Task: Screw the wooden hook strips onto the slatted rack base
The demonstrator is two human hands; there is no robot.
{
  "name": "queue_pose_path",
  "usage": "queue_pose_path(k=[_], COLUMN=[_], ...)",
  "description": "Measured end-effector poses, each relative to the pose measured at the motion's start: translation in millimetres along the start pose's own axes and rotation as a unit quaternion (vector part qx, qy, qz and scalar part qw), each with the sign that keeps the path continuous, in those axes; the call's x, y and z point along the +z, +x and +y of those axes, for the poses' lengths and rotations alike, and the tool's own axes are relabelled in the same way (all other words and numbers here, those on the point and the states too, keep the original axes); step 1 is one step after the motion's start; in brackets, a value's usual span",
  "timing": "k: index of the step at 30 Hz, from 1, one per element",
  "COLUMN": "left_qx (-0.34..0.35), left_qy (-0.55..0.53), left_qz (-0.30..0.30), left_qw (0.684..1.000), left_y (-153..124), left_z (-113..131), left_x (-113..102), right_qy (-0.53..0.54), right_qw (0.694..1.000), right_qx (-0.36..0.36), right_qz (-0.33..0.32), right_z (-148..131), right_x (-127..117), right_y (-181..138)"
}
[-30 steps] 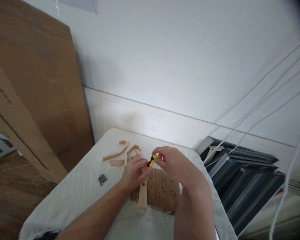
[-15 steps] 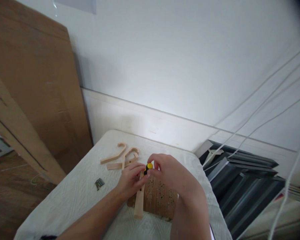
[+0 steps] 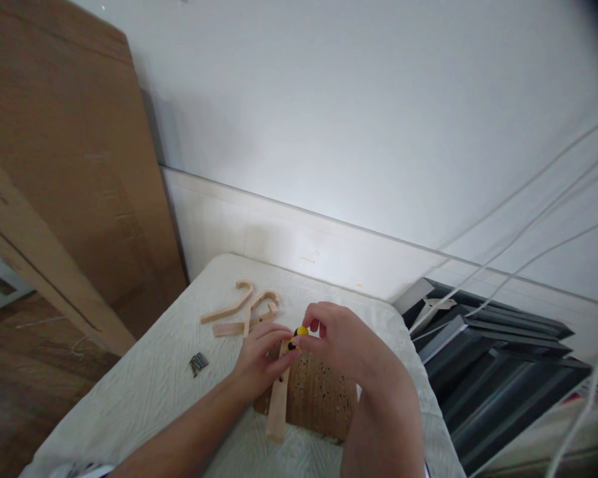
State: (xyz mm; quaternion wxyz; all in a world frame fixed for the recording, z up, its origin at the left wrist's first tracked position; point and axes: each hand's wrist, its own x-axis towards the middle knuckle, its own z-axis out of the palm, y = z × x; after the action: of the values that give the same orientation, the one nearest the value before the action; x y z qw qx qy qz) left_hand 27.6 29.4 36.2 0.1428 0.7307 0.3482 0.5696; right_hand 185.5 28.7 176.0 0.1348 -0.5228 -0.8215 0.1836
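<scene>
My right hand (image 3: 351, 342) pinches the yellow and black handle of a short screwdriver (image 3: 301, 330); its shaft and tip are hidden. Beneath it lies a pale wooden strip (image 3: 277, 411) with a dark hole, resting on a brown wooden board (image 3: 321, 398) full of small holes. My left hand (image 3: 259, 358) is closed over the strip's far part, its thumb and fingers close to the screwdriver. To the left, a small pile of screws (image 3: 198, 363) lies on the cloth. Several pale wooden hook pieces (image 3: 229, 310) lie beyond my left hand, some overlapping.
A white cloth covers the table (image 3: 159, 398), which stands against a white wall (image 3: 329, 133). Tall cardboard (image 3: 90, 159) leans at the left. Dark grey panels (image 3: 503, 372) are stacked at the right, with white cables (image 3: 518, 245) hanging over them.
The screwdriver handle has turned slightly in my right hand, whose fingers have shifted on it. My left hand stays on the strip. The view has tilted a little.
</scene>
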Motion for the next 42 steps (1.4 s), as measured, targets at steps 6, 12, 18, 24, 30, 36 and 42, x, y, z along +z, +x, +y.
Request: queue_pose_path(k=[6,12,18,24,30,36,42], left_qx=[0.015,-0.03,-0.027,-0.02,-0.021,-0.01,0.012], left_qy=[0.014,0.001,-0.003,-0.011,-0.003,-0.009,-0.001], left_qz=[-0.019,0.012,0.002,-0.008,-0.015,-0.029,-0.02], left_qw=[1.0,0.999,1.0,1.0,1.0,0.999,1.0], left_y=[-0.6,-2.3,1.6,-0.3,-1.0,1.5,2.5], left_z=[-0.7,0.4,1.8,2.1,-0.6,1.2,-0.1], left_x=[-0.4,-2.1,0.0,-0.7,2.7,2.7,3.6], right_qy=[0.042,0.059,0.011,0.018,-0.024,0.035,-0.039], right_qw=[0.999,0.997,1.0,1.0,0.999,0.998,0.998], right_qx=[-0.029,-0.046,-0.011,-0.022,0.034,-0.042,0.054], right_qz=[-0.008,-0.011,0.006,-0.006,0.02,0.0,0.021], right_z=[0.5,-1.6,-0.6,-2.5,-0.5,-2.9,1.0], right_x=[-0.4,-1.0,3.6,1.4,4.3,-0.8,1.2], right_y=[-0.2,0.9,2.7,-1.6,-1.2,-4.3,-2.7])
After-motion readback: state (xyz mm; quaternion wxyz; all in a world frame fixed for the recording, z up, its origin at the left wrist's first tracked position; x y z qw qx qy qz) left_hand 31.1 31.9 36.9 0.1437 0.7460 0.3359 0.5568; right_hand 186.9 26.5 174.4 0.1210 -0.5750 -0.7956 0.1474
